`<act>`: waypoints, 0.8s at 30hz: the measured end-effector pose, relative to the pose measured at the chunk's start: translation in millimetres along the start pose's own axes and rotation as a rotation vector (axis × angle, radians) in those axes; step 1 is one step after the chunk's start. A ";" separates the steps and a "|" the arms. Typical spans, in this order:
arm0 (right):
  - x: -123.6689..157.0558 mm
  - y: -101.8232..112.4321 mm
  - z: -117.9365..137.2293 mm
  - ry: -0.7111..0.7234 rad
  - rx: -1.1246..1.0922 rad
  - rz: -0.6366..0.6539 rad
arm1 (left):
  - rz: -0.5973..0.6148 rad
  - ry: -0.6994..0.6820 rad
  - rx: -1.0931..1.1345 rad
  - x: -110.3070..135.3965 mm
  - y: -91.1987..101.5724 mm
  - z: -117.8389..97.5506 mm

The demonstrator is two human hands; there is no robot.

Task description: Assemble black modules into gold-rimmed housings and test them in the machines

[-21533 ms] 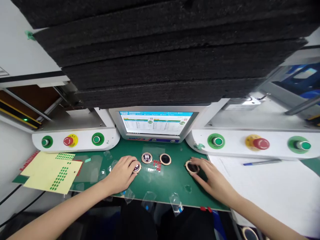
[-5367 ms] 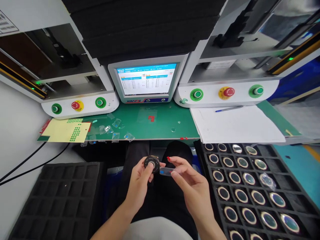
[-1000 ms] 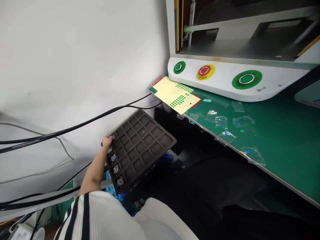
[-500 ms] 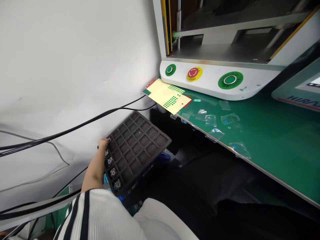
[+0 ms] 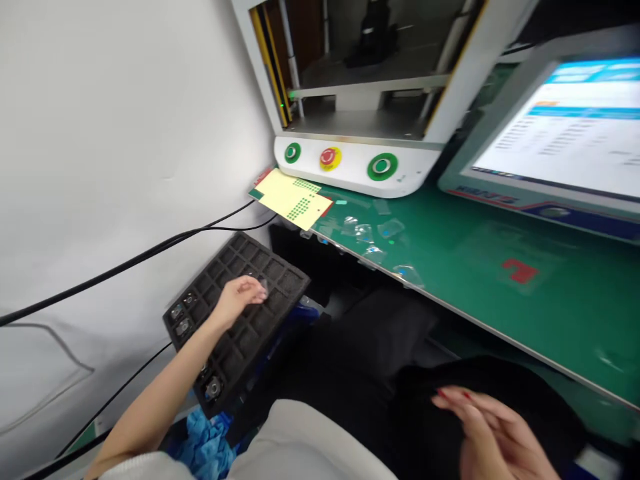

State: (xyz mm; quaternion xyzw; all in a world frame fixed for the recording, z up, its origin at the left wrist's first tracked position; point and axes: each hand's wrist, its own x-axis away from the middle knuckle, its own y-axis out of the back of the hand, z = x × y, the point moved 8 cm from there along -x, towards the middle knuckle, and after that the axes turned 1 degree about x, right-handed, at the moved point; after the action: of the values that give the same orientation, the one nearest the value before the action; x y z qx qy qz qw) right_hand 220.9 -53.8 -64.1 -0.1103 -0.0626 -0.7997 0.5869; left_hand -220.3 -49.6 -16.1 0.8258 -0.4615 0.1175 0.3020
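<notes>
Left hand (image 5: 239, 298): fingers curled, tips bunched together over the tray's (image 5: 280, 280) middle cells. Blurred, so cannot tell whether they pinch anything. The tray sits low at left, near the wall, with round parts (image 5: 181, 319) in its left cells. Right hand (image 5: 483, 427): near right, over the lap, fingers loosely spread, holding nothing. Table (image 5: 450, 267) beyond.
</notes>
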 end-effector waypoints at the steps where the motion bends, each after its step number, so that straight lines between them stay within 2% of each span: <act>1: 0.8 -7.0 6.1 0.018 -0.028 0.002 | 0.106 -0.041 0.030 12.0 -34.1 -9.1; 3: 2.6 -22.5 21.9 0.070 -0.090 0.050 | 0.297 -0.109 0.080 39.2 -94.2 -26.5; 5: 4.7 -32.5 37.9 0.121 -0.141 0.087 | 0.446 -0.157 0.114 65.7 -140.6 -42.1; 7: 6.8 -36.9 49.1 0.139 -0.198 0.114 | 0.567 -0.192 0.152 88.2 -175.0 -55.6; 10: 9.5 -37.2 56.9 0.102 -0.320 0.151 | 0.718 -0.237 0.244 114.6 -209.4 -72.1; 12: 11.6 -36.1 60.7 0.076 -0.409 0.183 | 0.779 -0.269 0.288 127.2 -222.4 -79.3; 15: 14.7 -35.7 65.9 0.040 -0.509 0.226 | 0.809 -0.309 0.295 138.4 -230.9 -83.6; 24: 15.8 -38.3 69.2 -0.007 -0.576 0.234 | 0.775 -0.381 0.202 143.8 -227.0 -88.3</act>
State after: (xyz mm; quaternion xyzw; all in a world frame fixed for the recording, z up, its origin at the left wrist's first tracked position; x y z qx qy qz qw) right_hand 186.9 -41.0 8.0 -0.2813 0.1775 -0.7113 0.6192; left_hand 54.9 -6.6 33.1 0.6240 -0.7707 0.1122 0.0630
